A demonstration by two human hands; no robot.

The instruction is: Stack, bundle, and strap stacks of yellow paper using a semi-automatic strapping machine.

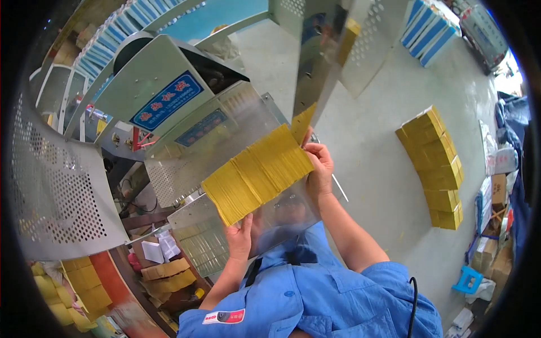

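A long row of yellow paper sheets (256, 174), packed on edge, lies across the shiny metal tray of a machine in front of me. My left hand (239, 239) is closed on the near left end of the row, thumb up along its edge and the other fingers partly hidden beneath. At the right end my right hand (320, 169) pinches the row, with its fingertips partly behind the paper. Just beyond that end, an upright metal plate (315, 67) rises and mirrors the yellow paper.
The machine's grey housing (152, 93) stands ahead on the left, beside a perforated metal guard (62, 191). Stacked yellow paper bundles (434, 166) form a curved row on the floor at right. Blue-and-white packs (428, 34) stand far right, and a blue plastic stool (468, 280) near right.
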